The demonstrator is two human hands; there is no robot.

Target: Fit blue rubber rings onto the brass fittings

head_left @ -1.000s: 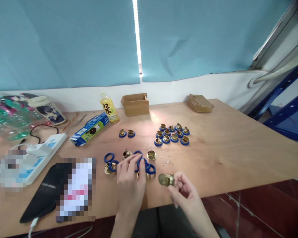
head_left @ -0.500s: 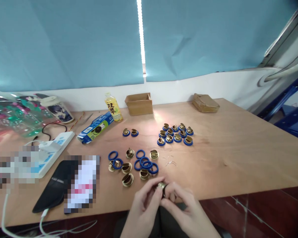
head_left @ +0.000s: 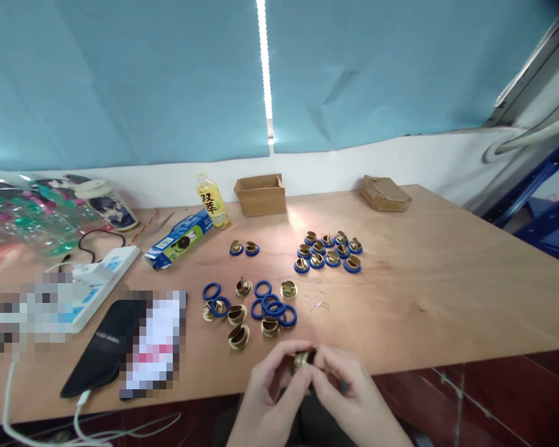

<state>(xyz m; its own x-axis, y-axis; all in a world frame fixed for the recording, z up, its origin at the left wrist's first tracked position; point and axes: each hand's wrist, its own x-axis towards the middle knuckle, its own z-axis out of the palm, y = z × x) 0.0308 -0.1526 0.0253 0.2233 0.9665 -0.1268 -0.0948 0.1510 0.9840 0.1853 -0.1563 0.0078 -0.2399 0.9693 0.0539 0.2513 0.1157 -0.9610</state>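
Observation:
Near the front edge of the table, my left hand [head_left: 274,391] pinches a small round brass fitting [head_left: 302,359] between thumb and fingers. My right hand [head_left: 347,388] is closed on the same fitting from the right, its thumb and fingertips at the rim. Much of the piece is hidden by my fingers. Just beyond my hands lie several loose brass fittings [head_left: 238,337] with raised flaps, mixed with several blue rings [head_left: 272,305]. A few thin curved wires [head_left: 318,302] rest to the right of them.
Brass fittings with blue rings [head_left: 317,261] form a group farther back, with two more [head_left: 251,249] to their left. Behind stand an open cardboard box [head_left: 261,202], a yellow drink bottle [head_left: 213,202] and a blue carton [head_left: 179,240]. A black pouch [head_left: 105,347] and power strip [head_left: 105,288] lie left.
Both hands stay together on the brass fitting. The fitting has turned slightly, and my right fingers have shifted along its right side. The things on the table have not moved.

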